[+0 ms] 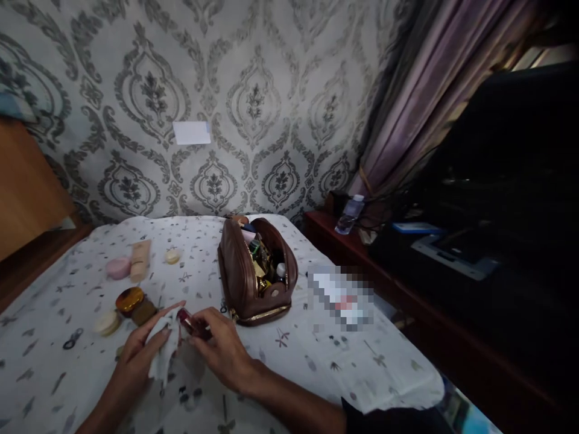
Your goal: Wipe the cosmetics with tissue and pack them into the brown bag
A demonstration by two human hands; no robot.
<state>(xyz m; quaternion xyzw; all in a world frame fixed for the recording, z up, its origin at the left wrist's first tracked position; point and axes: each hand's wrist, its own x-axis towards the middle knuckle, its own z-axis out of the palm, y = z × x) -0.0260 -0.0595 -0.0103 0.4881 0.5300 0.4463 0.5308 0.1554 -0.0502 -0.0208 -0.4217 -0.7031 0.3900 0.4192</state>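
Note:
My left hand [143, 345] is closed on a white cloth or tissue [163, 348] that hangs down below the fingers. Between the fingers of my right hand [222, 345] is a small dark red bottle [192, 325], its near end hidden by the hand. The bottle's far end touches the cloth or lies right beside it; I cannot tell which. Just past my left hand sit an amber jar [131, 299] and a cream-coloured round container [107, 323]. Beyond my right hand stands a brown toiletry bag [235, 277], unzipped and full of small cosmetics.
A beige tube [140, 259], a pink round container [118, 267] and a small cream pot [172, 256] lie at the back left of the patterned sheet [316, 374]. A blurred-out item [341, 298] lies right of the bag. A clear bottle [350, 214] stands on the dark red ledge.

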